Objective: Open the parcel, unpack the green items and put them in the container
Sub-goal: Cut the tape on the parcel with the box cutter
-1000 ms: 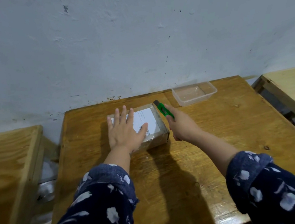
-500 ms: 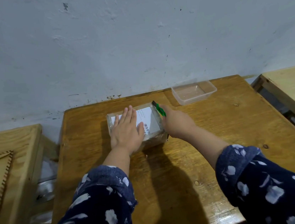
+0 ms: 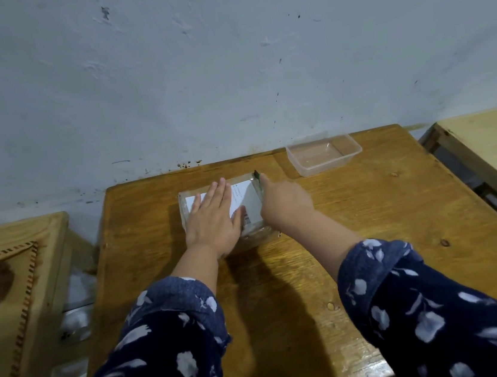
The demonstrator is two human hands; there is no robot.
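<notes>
The parcel [image 3: 250, 202] sits on the wooden tabletop [image 3: 370, 223], toward the far side, near the wall [image 3: 226, 65]. It is a small box wrapped in shiny clear tape, with a white label [image 3: 247, 199] on top.

The left hand [image 3: 213, 217] lies flat and open on top of the parcel, fingers stretched out, pressing it down. It holds nothing. It covers much of the label.

The right hand [image 3: 286, 202] is closed in a grip around a cutter [image 3: 257, 176]. Only the dark tip of the cutter pokes out past the pointing finger, at the far right corner of the parcel. The hand hides the rest of the cutter. The tip looks to be touching the parcel's right edge, but the blade is too small to make out.

The clear plastic container [image 3: 324, 155] stands on the tabletop to the far right of the parcel, close to the wall and apart from both hands.

Both arms wear dark blue sleeves [image 3: 173, 348] with white flowers. Their dark shadow falls on the near tabletop.

Another wooden table [image 3: 491, 139] stands to the right, and a wooden piece with a notched edge [image 3: 17, 279] sits on the left.
</notes>
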